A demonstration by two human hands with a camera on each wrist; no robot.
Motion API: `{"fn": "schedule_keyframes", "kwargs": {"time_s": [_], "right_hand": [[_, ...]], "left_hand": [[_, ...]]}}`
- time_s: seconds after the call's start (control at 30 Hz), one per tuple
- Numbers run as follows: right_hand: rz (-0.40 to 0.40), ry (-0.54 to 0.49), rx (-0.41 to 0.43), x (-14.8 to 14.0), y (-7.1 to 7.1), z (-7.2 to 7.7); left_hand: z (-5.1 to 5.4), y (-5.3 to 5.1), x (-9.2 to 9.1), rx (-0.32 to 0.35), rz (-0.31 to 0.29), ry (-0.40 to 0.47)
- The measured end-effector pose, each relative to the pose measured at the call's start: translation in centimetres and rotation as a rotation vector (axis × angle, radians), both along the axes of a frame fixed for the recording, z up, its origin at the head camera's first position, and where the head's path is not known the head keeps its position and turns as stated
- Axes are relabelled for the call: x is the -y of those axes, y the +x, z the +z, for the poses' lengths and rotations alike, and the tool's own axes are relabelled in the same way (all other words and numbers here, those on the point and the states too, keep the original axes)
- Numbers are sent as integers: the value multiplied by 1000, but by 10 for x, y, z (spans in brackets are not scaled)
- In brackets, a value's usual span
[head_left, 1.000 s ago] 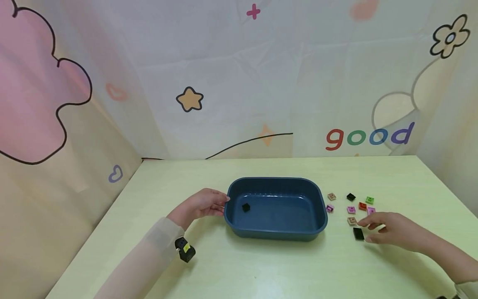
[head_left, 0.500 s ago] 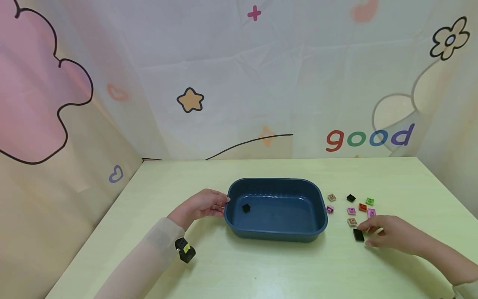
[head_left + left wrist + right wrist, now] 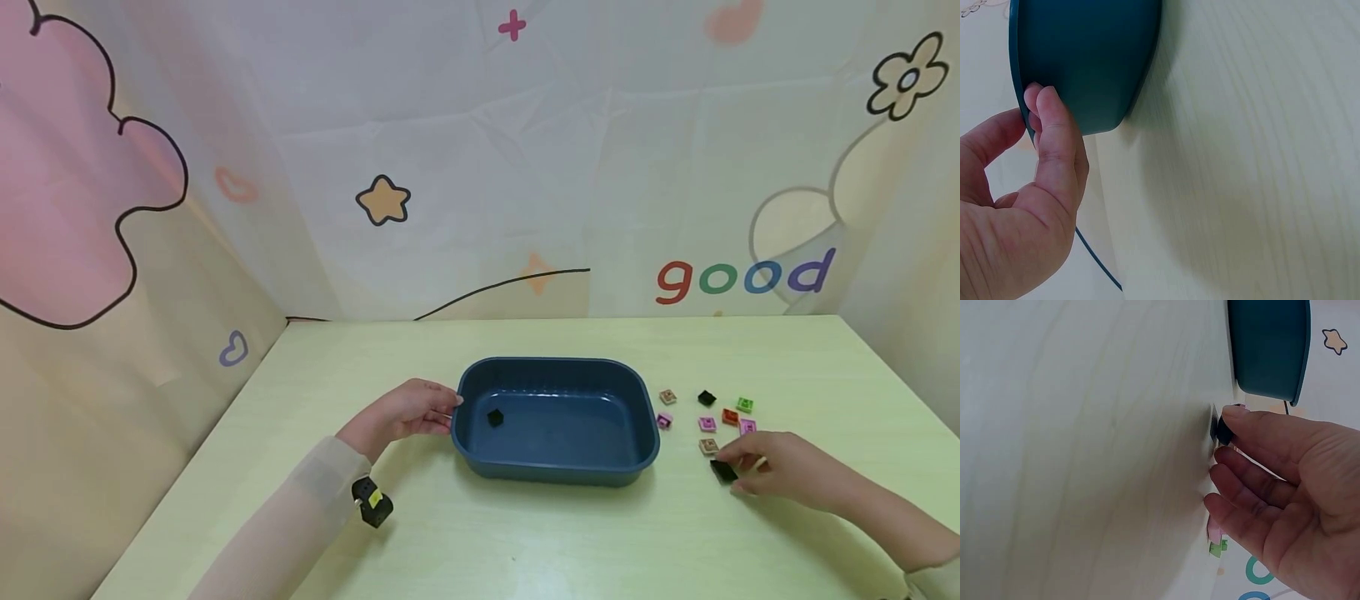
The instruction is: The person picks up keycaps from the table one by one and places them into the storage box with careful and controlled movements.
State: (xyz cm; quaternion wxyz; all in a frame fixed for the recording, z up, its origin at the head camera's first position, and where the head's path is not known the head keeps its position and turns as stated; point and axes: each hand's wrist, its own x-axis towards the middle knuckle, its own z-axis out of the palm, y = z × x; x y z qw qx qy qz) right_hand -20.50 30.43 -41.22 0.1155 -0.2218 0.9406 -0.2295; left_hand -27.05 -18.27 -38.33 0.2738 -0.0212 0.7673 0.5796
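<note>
A dark blue bin point(image 3: 555, 475) stands mid-table with one black block point(image 3: 495, 417) inside. The left hand point(image 3: 411, 408) grips the bin's left rim; in the left wrist view, the thumb and fingers of the left hand point(image 3: 1041, 181) pinch the bin wall point(image 3: 1085, 69). To the right of the bin, the right hand point(image 3: 791, 471) pinches a black rectangular block point(image 3: 723, 472) at the table surface. In the right wrist view the thumb and forefinger of the right hand point(image 3: 1291, 475) hold the black block point(image 3: 1225, 432), while the other fingers are loosely bent.
Several small blocks lie right of the bin: two tan point(image 3: 708, 447), one black point(image 3: 707, 398), one red point(image 3: 730, 417), one green point(image 3: 745, 405) and several pink point(image 3: 707, 424). A printed cloth point(image 3: 480, 167) stands behind the table point(image 3: 375, 350).
The right thumb and fingers have closed on the black rectangular block, which has turned slightly. The left hand and the bin have stayed in place.
</note>
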Motion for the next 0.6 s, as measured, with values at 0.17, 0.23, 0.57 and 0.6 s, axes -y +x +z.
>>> {"fn": "schedule_keyframes", "kwargs": {"time_s": [0.17,0.23,0.57,0.6], "right_hand": [[-14,-5,-4,3,-1,-1],[-26,-5,5,4,-2,-1],[-53,14,-6,9,-2,-2],[-51,10,-15,9,-2,-2]], "left_hand": [[1,1,0,-6,1,4],[1,1,0,-9,2,4],[1,1,0,-9,9,-1],[1,1,0,-8,10,-1]]}}
